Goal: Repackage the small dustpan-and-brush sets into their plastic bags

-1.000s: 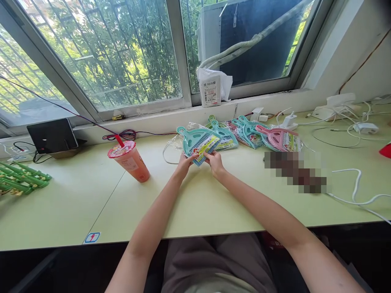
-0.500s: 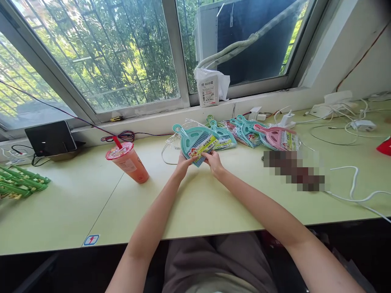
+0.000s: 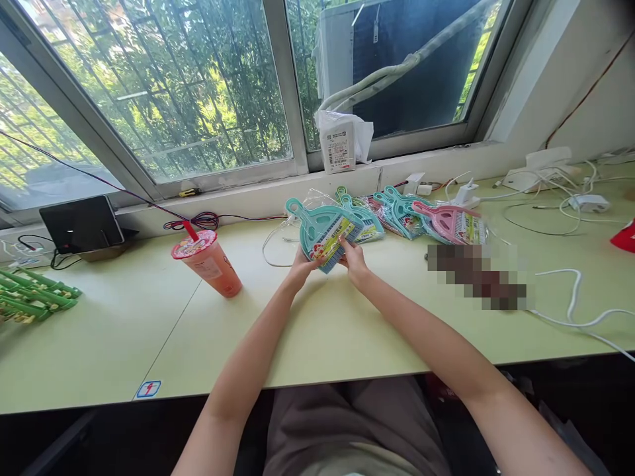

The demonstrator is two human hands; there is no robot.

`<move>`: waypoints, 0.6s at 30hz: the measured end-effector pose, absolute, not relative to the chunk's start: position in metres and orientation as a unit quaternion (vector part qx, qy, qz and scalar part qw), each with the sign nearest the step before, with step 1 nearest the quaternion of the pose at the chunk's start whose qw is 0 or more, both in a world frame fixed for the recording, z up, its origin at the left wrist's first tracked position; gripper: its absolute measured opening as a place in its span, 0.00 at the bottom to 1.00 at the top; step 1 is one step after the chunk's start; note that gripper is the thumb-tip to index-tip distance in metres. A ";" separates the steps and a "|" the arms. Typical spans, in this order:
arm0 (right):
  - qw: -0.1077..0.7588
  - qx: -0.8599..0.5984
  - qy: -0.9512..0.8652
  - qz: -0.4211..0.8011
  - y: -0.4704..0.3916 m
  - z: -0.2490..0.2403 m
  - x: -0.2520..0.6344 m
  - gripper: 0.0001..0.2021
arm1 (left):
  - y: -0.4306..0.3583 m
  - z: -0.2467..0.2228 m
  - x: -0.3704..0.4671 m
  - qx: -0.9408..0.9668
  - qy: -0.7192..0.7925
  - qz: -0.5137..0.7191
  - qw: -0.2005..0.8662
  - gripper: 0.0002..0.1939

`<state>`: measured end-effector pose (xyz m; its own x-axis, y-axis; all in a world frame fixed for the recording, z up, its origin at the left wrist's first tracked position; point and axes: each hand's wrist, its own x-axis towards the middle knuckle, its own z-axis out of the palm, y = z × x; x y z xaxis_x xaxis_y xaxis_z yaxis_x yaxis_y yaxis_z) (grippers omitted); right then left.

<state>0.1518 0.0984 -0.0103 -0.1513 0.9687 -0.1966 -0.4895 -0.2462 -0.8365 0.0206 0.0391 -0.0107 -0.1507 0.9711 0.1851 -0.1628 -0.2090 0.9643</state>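
Note:
Between my two hands is a teal mini dustpan and brush set (image 3: 317,228), tilted, with a yellow label and blue-grey bristles facing me. My left hand (image 3: 301,268) grips its lower left edge, thumb over the front. My right hand (image 3: 354,259) is closed on the lower right edge near the bristles. Just behind it lies another teal dustpan set (image 3: 366,221), partly covered by the held one. Further right, more packaged sets rest on the table, among them a teal one (image 3: 399,208) and a pink one (image 3: 449,221).
A cup of orange-red drink (image 3: 213,268) with a red straw stands left on the pale green table (image 3: 248,311). A black tablet (image 3: 82,225) and green bamboo-like sticks (image 3: 37,294) are further left. A white box (image 3: 340,149) sits on the sill. White cables (image 3: 575,297) lie right, beside a blurred patch.
The held dustpan set has shifted slightly to the right and turned a little in my hands. Both hands keep their grip, and my right thumb has moved up slightly.

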 end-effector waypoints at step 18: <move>0.507 -0.294 -0.379 0.716 0.100 -0.006 0.153 0.07 | 0.034 -0.005 0.014 0.464 0.484 0.587 0.454 0.33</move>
<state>0.1527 0.1005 -0.0058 -0.3133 0.9489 -0.0371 -0.5029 -0.1989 -0.8412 0.0138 0.0342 -0.0047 -0.1582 0.9817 0.1056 -0.0848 -0.1201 0.9891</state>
